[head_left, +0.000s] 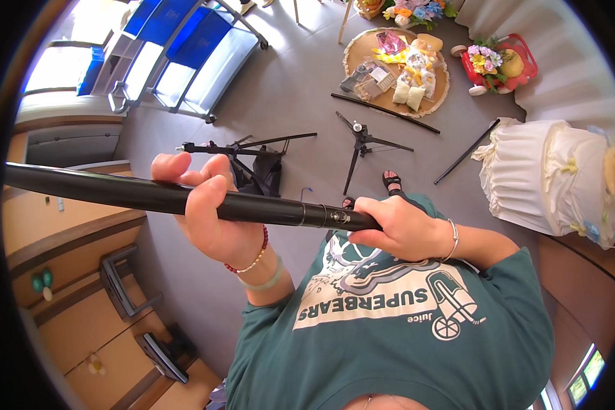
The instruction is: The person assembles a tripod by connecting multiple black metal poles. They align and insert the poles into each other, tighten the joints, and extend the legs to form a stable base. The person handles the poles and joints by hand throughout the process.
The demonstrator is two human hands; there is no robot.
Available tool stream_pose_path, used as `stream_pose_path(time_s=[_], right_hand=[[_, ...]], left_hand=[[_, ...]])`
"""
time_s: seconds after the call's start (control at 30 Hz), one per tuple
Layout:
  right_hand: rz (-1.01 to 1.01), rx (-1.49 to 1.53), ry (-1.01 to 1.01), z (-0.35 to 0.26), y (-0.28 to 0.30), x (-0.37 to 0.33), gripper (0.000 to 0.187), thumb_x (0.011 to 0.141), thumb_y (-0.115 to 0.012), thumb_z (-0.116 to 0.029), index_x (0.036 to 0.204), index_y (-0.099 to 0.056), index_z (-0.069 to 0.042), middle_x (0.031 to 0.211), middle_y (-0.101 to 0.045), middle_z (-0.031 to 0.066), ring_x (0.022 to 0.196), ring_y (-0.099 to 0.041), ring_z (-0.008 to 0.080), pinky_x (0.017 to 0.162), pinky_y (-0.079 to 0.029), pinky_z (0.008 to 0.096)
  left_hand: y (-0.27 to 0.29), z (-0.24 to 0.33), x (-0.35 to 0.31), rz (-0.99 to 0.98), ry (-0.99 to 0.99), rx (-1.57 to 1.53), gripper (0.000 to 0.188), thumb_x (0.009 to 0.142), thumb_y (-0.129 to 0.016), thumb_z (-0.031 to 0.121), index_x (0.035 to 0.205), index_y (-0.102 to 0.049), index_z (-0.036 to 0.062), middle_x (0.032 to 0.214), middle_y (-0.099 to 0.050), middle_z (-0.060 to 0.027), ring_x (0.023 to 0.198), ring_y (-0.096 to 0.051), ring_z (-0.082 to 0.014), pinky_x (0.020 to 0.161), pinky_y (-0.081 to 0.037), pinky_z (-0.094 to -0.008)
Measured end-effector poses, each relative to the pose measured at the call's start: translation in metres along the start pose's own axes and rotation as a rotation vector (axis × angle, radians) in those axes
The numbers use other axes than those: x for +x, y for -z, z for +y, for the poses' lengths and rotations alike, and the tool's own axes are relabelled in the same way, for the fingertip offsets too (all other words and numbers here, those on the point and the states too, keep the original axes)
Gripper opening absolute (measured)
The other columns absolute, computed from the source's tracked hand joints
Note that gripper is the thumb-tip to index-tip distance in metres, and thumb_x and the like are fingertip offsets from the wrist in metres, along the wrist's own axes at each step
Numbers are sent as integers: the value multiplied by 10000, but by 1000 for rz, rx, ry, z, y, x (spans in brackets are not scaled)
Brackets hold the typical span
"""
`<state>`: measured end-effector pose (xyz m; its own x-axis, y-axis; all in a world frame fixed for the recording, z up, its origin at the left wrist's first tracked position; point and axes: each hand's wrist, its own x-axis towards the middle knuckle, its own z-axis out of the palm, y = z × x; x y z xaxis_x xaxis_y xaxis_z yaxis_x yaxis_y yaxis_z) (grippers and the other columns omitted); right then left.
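Note:
A long black pole (266, 209) crosses in front of my chest, running from the far left to my right hand. My left hand (208, 205) is closed round its middle, with the fingers curled over the top. Close to its right end, by a silvery joint with a small fitting, my right hand (403, 229) grips the pole with the thumb along it. Beyond the hands, a small black tripod base (360, 137) stands on the floor with its legs spread. Another black tripod stand (219, 149) is partly hidden behind my left hand and the pole.
Two thin black poles (389, 114) (466, 152) lie on the floor. A round mat (430, 102) holds bagged items and small cushions. A red cart (523, 61) with flowers and a white draped table (519, 178) are at right. A trolley with blue bins (198, 37) stands far left.

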<state>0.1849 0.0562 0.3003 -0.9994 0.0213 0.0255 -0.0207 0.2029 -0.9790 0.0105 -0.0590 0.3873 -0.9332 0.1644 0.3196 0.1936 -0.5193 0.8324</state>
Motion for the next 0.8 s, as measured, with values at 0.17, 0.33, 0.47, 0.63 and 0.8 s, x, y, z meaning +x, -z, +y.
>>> stream_pose_path(time_s=[0.17,0.33,0.47,0.63,0.8], right_hand=[[-231,195,-61,-1,12,3,366,910,-551,-364,881,-533,1,559,-495,164,499,-462,306,502,-374,363],[205,-351,46,1,-1,2,352,838,-646,-331,833,-472,-25,609,-544,139,536,-557,305,486,-426,358],[271,-470,106,7,4,9,369,810,-667,-342,827,-475,-28,605,-545,123,539,-566,313,494,-444,369],[-84,-108,19,-1,13,6,358,827,-659,-329,860,-493,-13,605,-542,165,553,-544,367,521,-431,410],[64,-71,22,-2,-6,0,359,854,-630,-347,889,-514,-9,568,-521,185,539,-524,377,513,-395,416]], left_hand=[[4,-6,1,-94,-37,-112,247,639,-504,-17,881,-503,34,652,-404,18,489,-257,-84,508,-275,-220],[13,-11,-4,92,1,207,163,647,-542,50,809,-545,33,1039,-469,-25,659,-494,-85,648,-456,-217],[6,-8,-9,170,-36,225,188,636,-537,43,824,-542,27,1033,-480,-22,602,-508,-98,642,-456,-220],[14,2,-7,34,-51,26,132,629,-532,35,753,-576,34,1042,-485,-55,634,-602,-119,589,-473,-214],[14,3,-7,47,-44,77,47,653,-548,37,680,-584,49,1061,-477,-84,652,-603,-135,618,-510,-227]])
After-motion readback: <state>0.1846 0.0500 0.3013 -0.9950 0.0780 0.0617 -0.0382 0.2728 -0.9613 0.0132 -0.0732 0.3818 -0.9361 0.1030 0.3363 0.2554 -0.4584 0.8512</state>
